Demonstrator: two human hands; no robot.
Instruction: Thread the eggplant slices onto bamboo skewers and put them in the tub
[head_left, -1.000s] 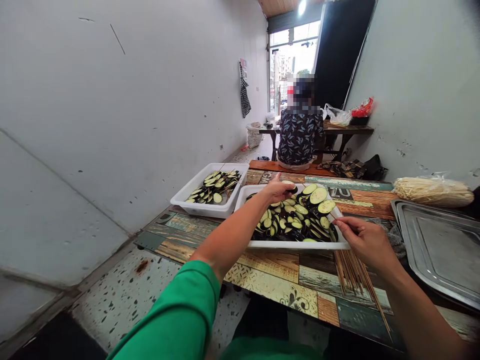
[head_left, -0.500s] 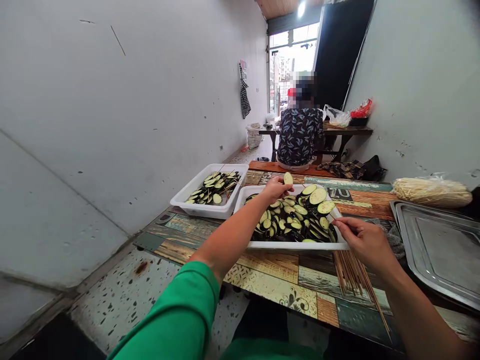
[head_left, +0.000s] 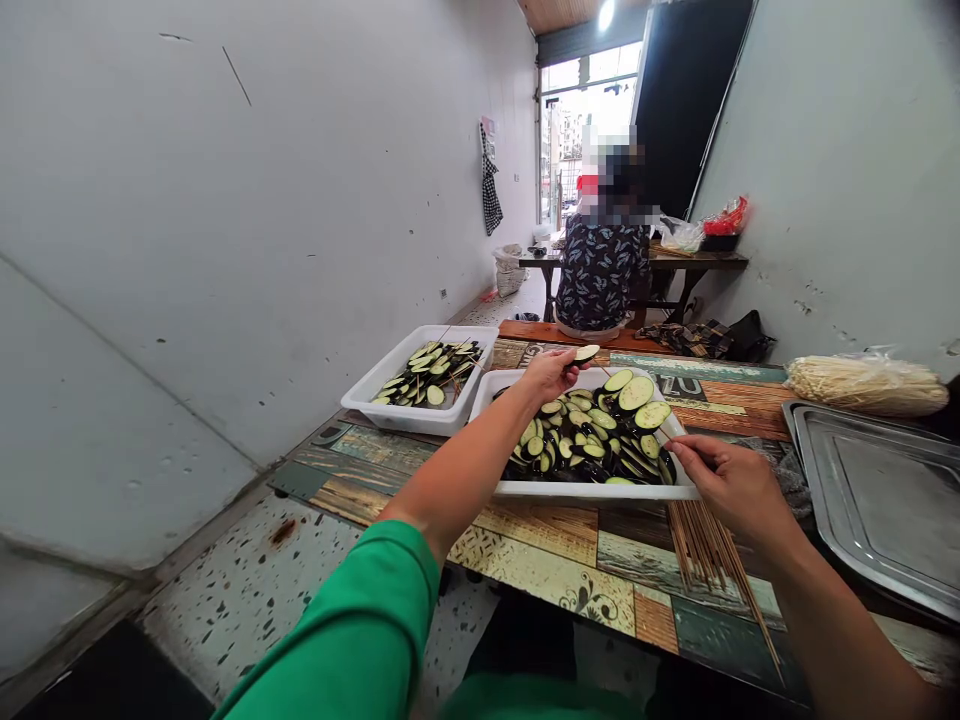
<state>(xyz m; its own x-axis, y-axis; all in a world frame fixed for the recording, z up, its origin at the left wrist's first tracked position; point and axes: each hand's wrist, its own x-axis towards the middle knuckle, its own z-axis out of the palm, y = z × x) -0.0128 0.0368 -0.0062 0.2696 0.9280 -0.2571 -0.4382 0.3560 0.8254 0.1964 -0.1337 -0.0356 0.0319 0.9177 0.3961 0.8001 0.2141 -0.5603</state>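
Note:
My left hand (head_left: 549, 376) is closed on an eggplant slice (head_left: 586, 354), its pale face tilted up, above the far rim of the near white tray (head_left: 585, 490). Many dark-skinned eggplant slices (head_left: 570, 430) lie in that tray. At the tray's right end, my right hand (head_left: 724, 482) pinches a thin skewer (head_left: 664, 434). Several larger eggplant slices (head_left: 636, 392) line up along it, and a thin tip shows beyond them toward my left hand. Below my right hand, a bundle of bare wooden skewers (head_left: 705, 545) rests on the table.
A second white tray (head_left: 405, 420) with skewered eggplant slices stands at the left. To the right are a metal tray (head_left: 885, 490) and a bag of pale, thin sticks or strands (head_left: 866, 384). A person (head_left: 604, 270) sits with their back to me at another table (head_left: 705, 262).
My left hand has turned the eggplant slice from upright to nearly flat and moved it slightly right. My right hand stays almost in place.

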